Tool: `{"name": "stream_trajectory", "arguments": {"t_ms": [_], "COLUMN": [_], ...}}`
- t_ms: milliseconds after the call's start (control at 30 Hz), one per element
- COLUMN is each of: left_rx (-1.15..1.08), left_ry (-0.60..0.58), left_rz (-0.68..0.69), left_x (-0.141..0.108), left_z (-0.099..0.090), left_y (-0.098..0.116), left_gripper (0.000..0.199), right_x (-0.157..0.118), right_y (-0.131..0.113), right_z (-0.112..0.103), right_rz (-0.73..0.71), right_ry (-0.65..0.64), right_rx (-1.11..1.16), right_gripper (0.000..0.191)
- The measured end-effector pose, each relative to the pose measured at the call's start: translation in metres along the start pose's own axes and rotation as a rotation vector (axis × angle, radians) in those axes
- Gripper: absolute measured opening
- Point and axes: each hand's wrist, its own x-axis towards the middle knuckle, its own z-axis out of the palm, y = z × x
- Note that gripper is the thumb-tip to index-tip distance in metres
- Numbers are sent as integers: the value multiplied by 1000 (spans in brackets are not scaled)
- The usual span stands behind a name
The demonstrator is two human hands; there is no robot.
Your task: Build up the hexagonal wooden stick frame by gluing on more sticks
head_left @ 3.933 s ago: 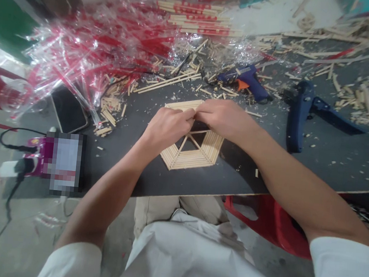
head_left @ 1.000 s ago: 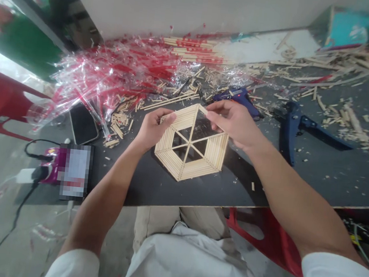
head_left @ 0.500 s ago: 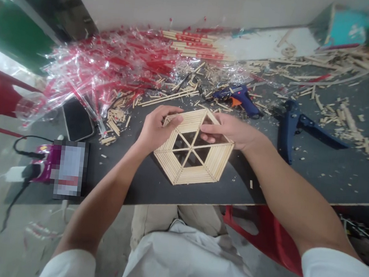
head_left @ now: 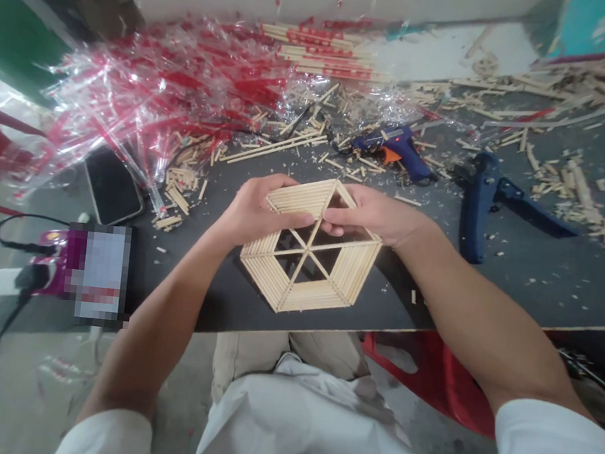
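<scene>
Between my hands is a hexagonal frame (head_left: pixel 313 294) built of stacked thin wooden sticks, with spokes crossing at its centre. My left hand (head_left: pixel 253 211) grips its upper left side, the thumb lying over the rim toward a spoke. At the upper right, my right hand (head_left: pixel 375 216) holds the frame with fingers reaching through an opening to that same spoke. Both hands are closed on it; some fingertips are hidden behind the sticks. The frame sits low over the dark table (head_left: pixel 251 315), tilted a little.
Behind the frame lies a blue glue gun (head_left: pixel 406 151) among stick scraps. Blue-handled cutters (head_left: pixel 478 208) lie to the right. Red-and-clear plastic wrappers (head_left: pixel 176 93) heap at back left, near bundled sticks (head_left: pixel 323 61). A phone (head_left: pixel 114 187) and a purple power strip (head_left: pixel 53 260) are at left.
My left thumb has slid inward across the rim toward the spoke beside my right fingers. The frame has turned slightly and shifted a little left. The camera view has shifted somewhat.
</scene>
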Motion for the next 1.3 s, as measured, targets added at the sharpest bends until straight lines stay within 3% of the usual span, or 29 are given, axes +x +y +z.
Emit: {"name": "stream_trajectory", "arguments": {"t_ms": [400,1300], "left_rx": [-205,-241], "left_ry": [-46,-57], "left_rz": [-92,-177], "left_x": [3,3], "left_z": [8,7], "left_y": [-8,-7], "left_gripper": [47,48], "right_x": [2,9], "right_y": [4,18], "right_z": [-2,-4], "right_rz": [-2,42], "right_ry": [47,42], "right_rx": [-165,-9], "right_gripper": [39,45]}}
